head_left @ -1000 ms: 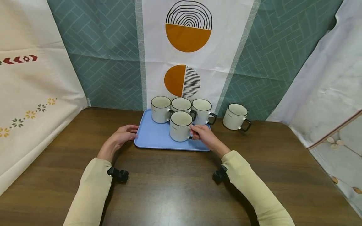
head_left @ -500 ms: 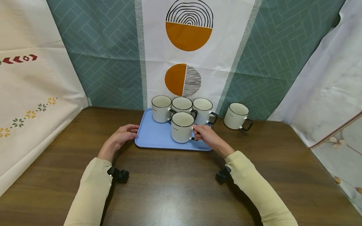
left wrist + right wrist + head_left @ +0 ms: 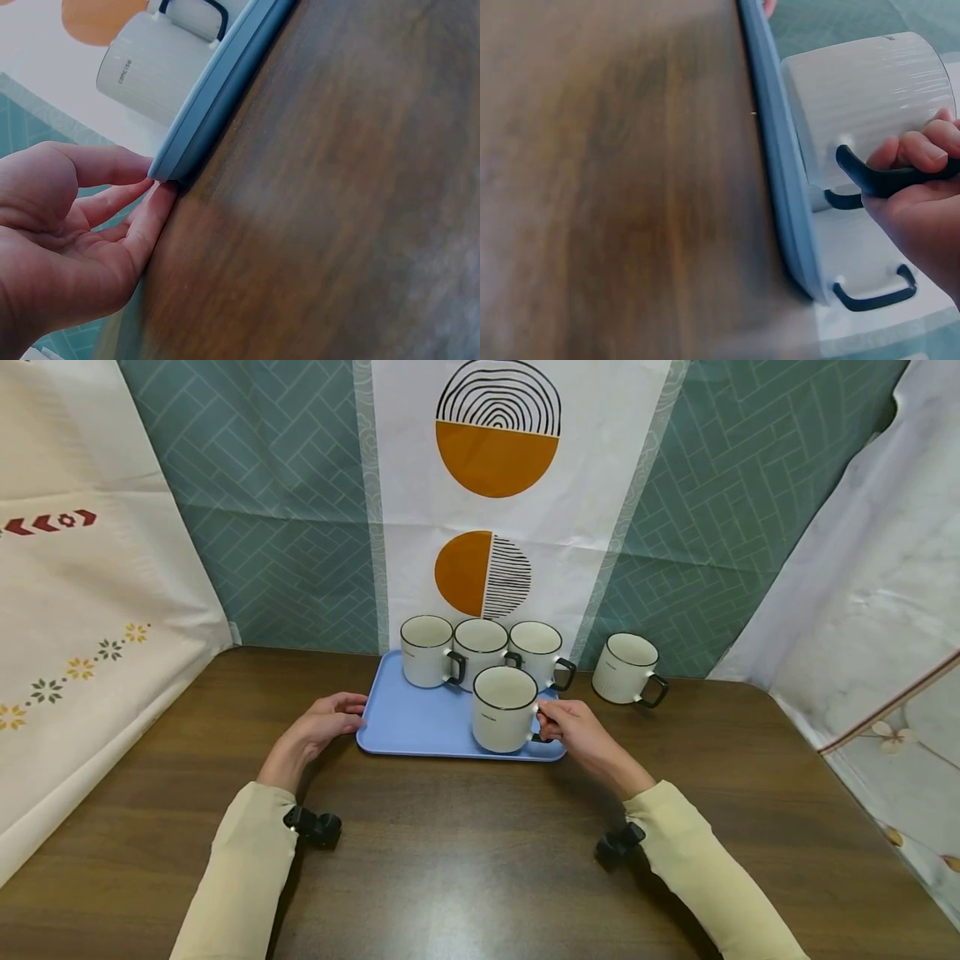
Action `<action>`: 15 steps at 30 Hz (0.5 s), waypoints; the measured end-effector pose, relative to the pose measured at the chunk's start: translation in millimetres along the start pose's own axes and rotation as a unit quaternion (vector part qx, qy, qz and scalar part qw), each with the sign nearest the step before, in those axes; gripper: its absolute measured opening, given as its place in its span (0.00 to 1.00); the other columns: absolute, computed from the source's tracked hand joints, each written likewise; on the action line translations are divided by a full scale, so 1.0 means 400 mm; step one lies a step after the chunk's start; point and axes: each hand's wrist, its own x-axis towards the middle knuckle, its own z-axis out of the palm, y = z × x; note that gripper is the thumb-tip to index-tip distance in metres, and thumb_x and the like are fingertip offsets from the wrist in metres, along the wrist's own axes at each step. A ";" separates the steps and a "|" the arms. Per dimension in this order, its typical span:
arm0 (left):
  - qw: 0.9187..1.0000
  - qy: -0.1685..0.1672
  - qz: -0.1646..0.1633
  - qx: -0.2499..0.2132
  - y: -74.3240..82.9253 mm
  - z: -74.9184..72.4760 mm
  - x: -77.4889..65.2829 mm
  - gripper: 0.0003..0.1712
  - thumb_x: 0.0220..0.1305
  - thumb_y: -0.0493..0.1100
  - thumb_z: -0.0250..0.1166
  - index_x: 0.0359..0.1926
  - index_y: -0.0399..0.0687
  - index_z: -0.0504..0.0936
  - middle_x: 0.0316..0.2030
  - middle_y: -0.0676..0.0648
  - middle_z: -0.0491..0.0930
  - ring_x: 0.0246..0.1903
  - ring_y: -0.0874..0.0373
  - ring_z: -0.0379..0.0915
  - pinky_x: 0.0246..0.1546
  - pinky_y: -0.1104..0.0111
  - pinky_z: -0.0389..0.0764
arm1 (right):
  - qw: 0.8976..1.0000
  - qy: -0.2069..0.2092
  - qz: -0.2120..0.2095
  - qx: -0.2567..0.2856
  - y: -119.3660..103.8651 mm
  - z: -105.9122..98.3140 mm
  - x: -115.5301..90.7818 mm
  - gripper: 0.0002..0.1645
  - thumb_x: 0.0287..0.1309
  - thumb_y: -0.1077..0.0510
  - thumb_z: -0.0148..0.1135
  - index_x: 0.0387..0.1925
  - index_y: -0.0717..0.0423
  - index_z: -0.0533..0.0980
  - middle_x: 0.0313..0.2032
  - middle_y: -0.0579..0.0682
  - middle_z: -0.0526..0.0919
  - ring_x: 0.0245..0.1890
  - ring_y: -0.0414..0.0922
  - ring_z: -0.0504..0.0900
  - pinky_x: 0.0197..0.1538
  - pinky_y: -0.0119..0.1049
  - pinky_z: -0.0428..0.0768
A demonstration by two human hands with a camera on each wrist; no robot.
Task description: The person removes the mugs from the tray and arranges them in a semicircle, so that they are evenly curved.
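My right hand (image 3: 573, 727) grips the black handle (image 3: 889, 180) of a white mug (image 3: 504, 718) with a dark rim. This mug is over the front right part of a blue tray (image 3: 408, 722); whether its base touches the tray cannot be told. At the tray's left edge, my left hand (image 3: 321, 727) pinches the rim, with the thumb and a finger on either side of it in the left wrist view. Behind the gripped mug, three matching mugs stand in a row along the tray's back: a left mug (image 3: 426, 652), a middle mug (image 3: 480, 647) and a right mug (image 3: 535, 652).
Another white mug (image 3: 626, 668) stands on the brown wooden table (image 3: 450, 860), to the right of the tray. A green and white patterned cloth (image 3: 300, 527) hangs right behind the table. Pale cloths hang at both sides.
My right hand has brought the gripped mug to the right and toward me, away from the back row. The left hand and the tray stay where they were.
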 end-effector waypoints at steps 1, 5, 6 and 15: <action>1.000 0.000 -0.001 -0.001 0.001 0.000 -0.001 0.31 0.61 0.31 0.54 0.64 0.31 0.54 0.59 0.30 0.58 0.55 0.43 0.58 0.58 0.56 0.61 | 1.000 0.004 -0.003 0.007 -0.006 -0.004 -0.007 0.21 0.68 0.59 0.41 0.25 0.75 0.63 0.17 0.48 0.58 0.20 0.44 0.56 0.31 0.34 0.62; 1.000 0.000 -0.005 -0.005 0.001 0.000 -0.001 0.31 0.61 0.31 0.53 0.64 0.31 0.54 0.59 0.31 0.58 0.56 0.43 0.58 0.58 0.56 0.60 | 0.999 0.022 -0.021 0.024 -0.038 -0.024 -0.031 0.19 0.68 0.59 0.41 0.23 0.69 0.64 0.17 0.47 0.58 0.21 0.42 0.59 0.33 0.33 0.65; 1.000 0.000 -0.005 -0.006 0.002 0.000 -0.001 0.31 0.61 0.31 0.53 0.64 0.31 0.54 0.59 0.31 0.57 0.56 0.42 0.58 0.58 0.56 0.60 | 0.999 0.025 -0.028 0.026 -0.047 -0.030 -0.035 0.19 0.68 0.59 0.41 0.23 0.69 0.64 0.17 0.47 0.58 0.22 0.42 0.59 0.33 0.33 0.65; 1.000 0.001 0.003 -0.002 -0.004 -0.002 0.002 0.30 0.60 0.33 0.56 0.62 0.32 0.57 0.56 0.33 0.62 0.53 0.46 0.62 0.56 0.60 0.64 | 0.991 0.052 -0.108 0.052 -0.141 -0.116 -0.073 0.20 0.68 0.58 0.41 0.20 0.63 0.65 0.17 0.49 0.56 0.20 0.43 0.55 0.31 0.34 0.63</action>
